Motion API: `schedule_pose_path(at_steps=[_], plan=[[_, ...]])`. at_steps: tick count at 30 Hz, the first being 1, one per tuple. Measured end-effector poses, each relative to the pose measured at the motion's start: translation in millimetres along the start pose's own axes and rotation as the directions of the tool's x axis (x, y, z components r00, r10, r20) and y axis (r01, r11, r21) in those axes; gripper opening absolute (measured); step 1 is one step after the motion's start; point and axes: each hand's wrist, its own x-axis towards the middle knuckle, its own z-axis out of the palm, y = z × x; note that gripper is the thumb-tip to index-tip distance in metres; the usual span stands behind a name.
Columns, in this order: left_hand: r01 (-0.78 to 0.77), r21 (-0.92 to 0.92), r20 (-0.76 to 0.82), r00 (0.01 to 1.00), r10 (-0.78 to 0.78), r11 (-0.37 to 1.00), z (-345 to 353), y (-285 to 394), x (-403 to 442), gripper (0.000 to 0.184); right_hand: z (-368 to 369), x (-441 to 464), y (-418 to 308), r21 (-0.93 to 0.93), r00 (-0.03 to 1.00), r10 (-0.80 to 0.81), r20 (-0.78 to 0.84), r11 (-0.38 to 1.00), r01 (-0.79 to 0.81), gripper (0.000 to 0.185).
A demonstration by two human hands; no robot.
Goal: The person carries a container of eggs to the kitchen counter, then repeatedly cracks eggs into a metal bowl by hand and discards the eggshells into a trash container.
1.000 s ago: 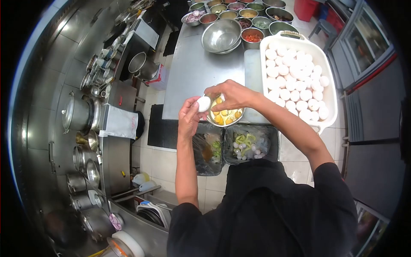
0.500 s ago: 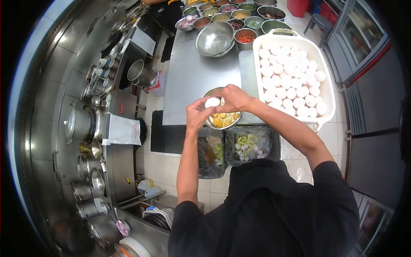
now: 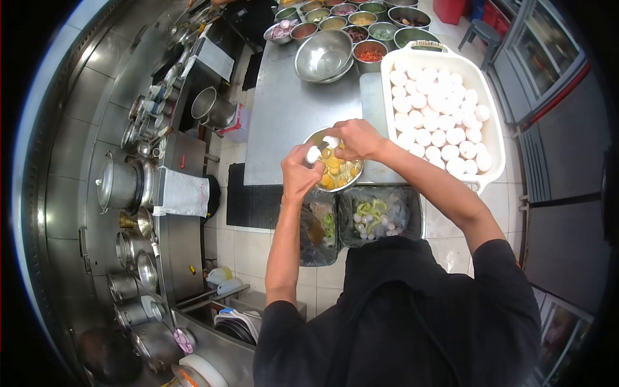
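Note:
My left hand (image 3: 302, 171) grips one white eggshell half (image 3: 313, 155). My right hand (image 3: 358, 138) pinches the other eggshell half (image 3: 332, 140), a short gap away. Both are over a metal bowl (image 3: 356, 179) at the table's near edge. Several yellow yolks (image 3: 334, 169) in clear egg white lie in the bowl, and a yolk shows between the parted shells. To the right of my right hand, a large white basin (image 3: 493, 129) holds many whole white eggs (image 3: 445, 122).
Two black-lined bins (image 3: 412, 226) stand below the table edge, with shells and green scraps inside. Empty metal bowls (image 3: 324, 57) are stacked on the steel table (image 3: 277, 129). Several bowls of cut ingredients (image 3: 370, 55) line its far end. Pots (image 3: 119, 184) fill the left counter.
The egg that both hands held together is split in two. My hands have moved slightly apart, each with a shell half, and the contents show between them.

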Motion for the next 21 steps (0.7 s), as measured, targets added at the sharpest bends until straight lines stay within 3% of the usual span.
schedule_pose_path(at_steps=[1, 3, 4, 6, 10, 11, 13, 15, 16, 17, 19, 21], plan=[[-0.105, 0.191, 0.006, 0.994, 0.106, 0.976, -1.9, 4.9, -1.7, 0.038, 1.5, -2.3, 3.4, -0.064, 0.999, 0.036, 0.025, 0.997, -0.034, 0.034], [-0.152, 0.290, -0.036, 0.985, 0.169, 0.945, 1.2, 3.3, -6.4, 0.039, 4.6, -4.6, 9.3, -0.198, 0.992, 0.106, 0.065, 0.976, -0.092, 0.035], [-0.172, 0.340, -0.055, 0.978, 0.202, 0.925, 2.8, 2.4, -8.1, 0.039, 2.9, -7.6, 6.9, -0.177, 0.993, 0.121, 0.018, 0.977, -0.116, 0.034], [0.017, 0.278, -0.038, 0.999, -0.006, 0.961, -4.5, 27.8, -15.5, 0.040, -6.8, -19.9, -8.3, -0.131, 0.985, 0.157, -0.069, 0.978, -0.165, 0.032], [0.270, -0.029, 0.039, 0.962, -0.269, 0.962, -3.1, 33.3, -63.5, 0.043, -33.6, -63.3, -45.8, -0.139, 0.877, 0.321, 0.358, 0.947, -0.290, 0.040], [0.238, 0.010, 0.134, 0.962, -0.238, 0.971, -3.1, 38.1, -76.1, 0.044, -33.2, -78.3, -53.2, -0.152, 0.826, 0.334, 0.453, 0.942, -0.298, 0.043], [0.157, 0.069, 0.331, 0.928, -0.171, 0.985, -1.3, 50.4, -99.9, 0.047, -18.3, -109.2, -59.7, -0.158, 0.773, 0.394, 0.498, 0.917, -0.366, 0.057], [-0.006, 0.134, 0.357, 0.933, -0.042, 0.991, 9.6, 54.0, -118.2, 0.052, -9.0, -127.8, -65.9, 0.022, 0.769, 0.459, 0.446, 0.853, -0.522, 0.070], [0.188, 0.064, 0.490, 0.850, -0.195, 0.980, 9.9, 63.7, -121.4, 0.056, 1.8, -136.5, -65.4, 0.162, 0.790, 0.463, 0.401, 0.814, -0.558, 0.072], [0.320, -0.116, 0.502, 0.836, -0.223, 0.940, 16.7, 65.0, -129.7, 0.055, 11.8, -144.1, -67.1, 0.300, 0.808, 0.471, 0.353, 0.761, -0.575, 0.075], [0.544, -0.435, 0.538, 0.796, -0.277, 0.718, 32.0, 67.8, -147.2, 0.052, 34.6, -153.7, -82.8, 0.418, 0.822, 0.517, 0.237, 0.710, -0.567, 0.076], [0.543, -0.504, 0.512, 0.814, -0.273, 0.672, 39.6, 78.5, -149.6, 0.051, 35.2, -155.4, -99.8, 0.517, 0.822, 0.535, 0.196, 0.656, -0.551, 0.077]])
